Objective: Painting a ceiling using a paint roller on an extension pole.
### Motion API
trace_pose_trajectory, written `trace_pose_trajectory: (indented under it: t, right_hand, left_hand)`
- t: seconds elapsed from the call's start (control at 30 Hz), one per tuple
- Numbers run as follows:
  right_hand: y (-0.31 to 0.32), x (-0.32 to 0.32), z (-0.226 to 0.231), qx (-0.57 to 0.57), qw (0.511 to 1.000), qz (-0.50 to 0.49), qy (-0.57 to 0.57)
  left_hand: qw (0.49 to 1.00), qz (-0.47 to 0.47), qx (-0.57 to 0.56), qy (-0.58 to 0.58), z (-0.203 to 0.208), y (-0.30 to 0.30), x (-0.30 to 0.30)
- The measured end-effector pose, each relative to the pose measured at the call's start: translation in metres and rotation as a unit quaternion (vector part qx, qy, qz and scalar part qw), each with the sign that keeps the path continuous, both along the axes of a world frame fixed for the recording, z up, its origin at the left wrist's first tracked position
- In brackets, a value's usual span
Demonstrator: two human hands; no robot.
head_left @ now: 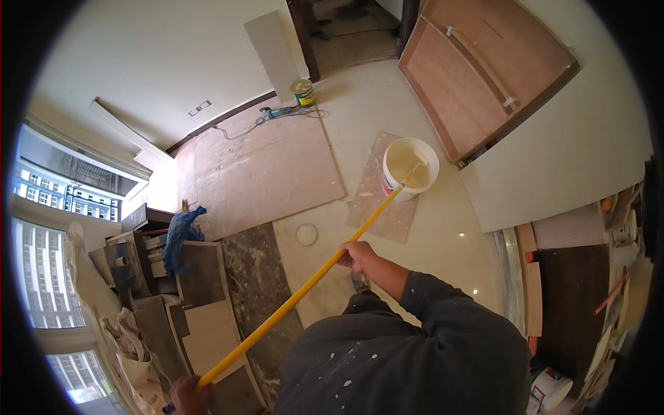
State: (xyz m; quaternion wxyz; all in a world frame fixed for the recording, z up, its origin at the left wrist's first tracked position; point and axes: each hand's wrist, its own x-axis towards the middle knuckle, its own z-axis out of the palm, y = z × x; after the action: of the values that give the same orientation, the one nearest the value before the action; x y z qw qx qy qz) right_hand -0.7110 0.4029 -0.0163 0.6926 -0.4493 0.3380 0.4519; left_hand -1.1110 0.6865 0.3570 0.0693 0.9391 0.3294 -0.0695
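A long yellow extension pole (pixel 287 304) runs diagonally across the view. My right hand (pixel 356 256) is wrapped round it near the middle, and my left hand (pixel 189 397) grips its lower end at the bottom left. At its far end a paint roller (pixel 416 170) dips into a white bucket (pixel 430 155); the bent wire frame shows, while the roller's sleeve cannot be made out clearly. Pale paint coats the inside of the bucket, which stands upright on a stained board (pixel 366 200) on the floor.
A large sheet (pixel 270 169) covers floor by the wall, with a corded power tool (pixel 277 112) and a paint tin (pixel 303 92) at its far edge. A wooden cabinet panel (pixel 456 90) leans at the right. Stacked boards and a blue plastic bag (pixel 181 238) lie left. A round lid (pixel 306 234) rests mid-floor.
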Motion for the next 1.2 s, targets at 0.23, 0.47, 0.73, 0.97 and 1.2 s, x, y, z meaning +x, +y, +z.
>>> trace_pose_trajectory:
  t: [0.23,0.47,0.73,0.97,1.2]
  right_hand:
    - [0.001,-0.004,-0.02,-0.043,0.999,0.0,0.021]
    - [-0.008,0.007,-0.039,-0.052,0.998,0.003,0.017]
    - [-0.014,-0.026,-0.016,-0.015,0.999,0.03,-0.017]
    - [-0.012,-0.057,-0.054,-0.034,0.998,-0.047,-0.005]
    - [-0.01,-0.14,-0.072,0.089,0.99,-0.106,-0.001]
  left_hand:
    - [0.998,-0.02,0.047,0.021,0.003,-0.015,0.0]
    - [0.999,0.001,0.02,0.037,-0.019,-0.033,0.019]
    - [0.999,0.029,0.029,-0.015,-0.03,-0.035,-0.039]
    - [0.949,-0.18,0.243,-0.087,-0.04,-0.071,-0.059]
    - [0.955,-0.086,0.277,-0.064,-0.059,-0.091,-0.187]
